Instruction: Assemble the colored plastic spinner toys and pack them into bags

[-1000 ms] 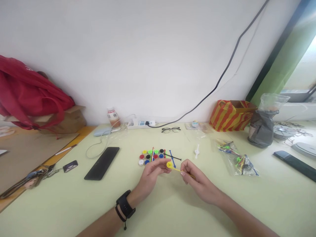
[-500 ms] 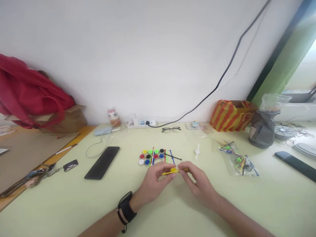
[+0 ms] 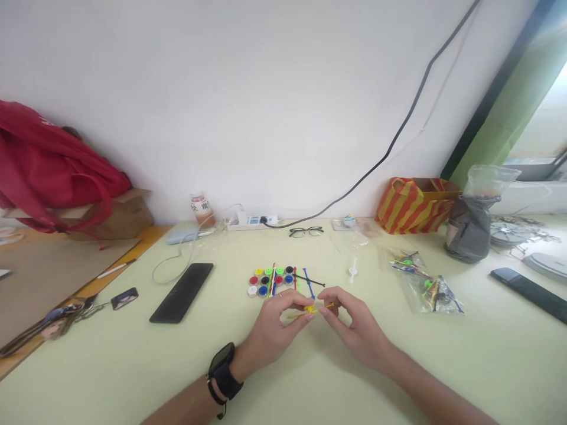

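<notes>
My left hand (image 3: 274, 324) pinches a yellow plastic arrow spinner (image 3: 310, 309) between thumb and fingers, low over the table. Its round hub shows at the fingertips, and the fingers cover part of the arrow. From the other side, my right hand (image 3: 349, 319) is closed on the spinner's right end. Just beyond the hands lie several coloured round discs (image 3: 253, 280) in rows, with loose arrows across and beside them, including a black arrow (image 3: 312, 280) and a blue arrow (image 3: 309, 283). A white arrow spinner (image 3: 353, 270) lies farther right.
Clear bags of spinner parts (image 3: 436, 293) lie to the right, near a dark phone (image 3: 534, 292). On the left are a black phone (image 3: 182, 293) and keys (image 3: 84, 310). Glasses (image 3: 306, 232), a power strip (image 3: 252, 222) and a striped bag (image 3: 414, 206) stand along the wall.
The yellow spinner has tilted between my fingers, and its arrow shows more edge-on. Both hands keep their pinch in nearly the same place. The view has shifted slightly.
</notes>
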`<state>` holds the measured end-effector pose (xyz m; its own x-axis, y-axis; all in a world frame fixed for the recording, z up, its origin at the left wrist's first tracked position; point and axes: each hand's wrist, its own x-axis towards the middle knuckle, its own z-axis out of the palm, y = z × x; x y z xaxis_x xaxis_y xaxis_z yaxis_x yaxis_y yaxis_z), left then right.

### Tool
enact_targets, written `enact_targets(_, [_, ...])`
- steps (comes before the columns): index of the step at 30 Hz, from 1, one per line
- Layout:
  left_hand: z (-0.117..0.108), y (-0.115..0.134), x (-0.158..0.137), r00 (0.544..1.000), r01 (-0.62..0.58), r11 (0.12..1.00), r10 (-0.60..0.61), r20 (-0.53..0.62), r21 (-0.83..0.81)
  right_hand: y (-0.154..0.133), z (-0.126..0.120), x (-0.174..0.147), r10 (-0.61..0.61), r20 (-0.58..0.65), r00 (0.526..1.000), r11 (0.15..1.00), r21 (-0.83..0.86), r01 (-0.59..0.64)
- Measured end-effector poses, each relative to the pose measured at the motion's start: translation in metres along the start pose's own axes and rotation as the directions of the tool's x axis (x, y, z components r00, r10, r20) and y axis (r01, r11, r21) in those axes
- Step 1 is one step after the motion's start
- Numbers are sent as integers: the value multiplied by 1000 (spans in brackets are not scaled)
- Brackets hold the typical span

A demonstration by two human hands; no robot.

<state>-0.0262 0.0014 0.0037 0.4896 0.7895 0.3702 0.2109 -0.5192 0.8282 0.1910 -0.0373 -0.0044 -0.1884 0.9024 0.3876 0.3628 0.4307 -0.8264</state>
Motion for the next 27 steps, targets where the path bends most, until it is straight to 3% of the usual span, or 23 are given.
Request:
enact_targets(4, [1,0,-1,998,58,998,-57,21,-39,0,-2,2,54,2,999,998,31,-54])
enact_targets(12, [1,2,3,984,177,875,-140,115,-450,1,0,6,102,12,995,987,127,-102])
enact_targets(20, [1,-10,7,957,278,790,-279,84,-546,8,-1,5,42,-69,997,998,41,-39])
enact_targets(27, [-7,-21,17,958,239,831,-285,-15,-502,13,0,3,10,95,995,1000,-16,-8])
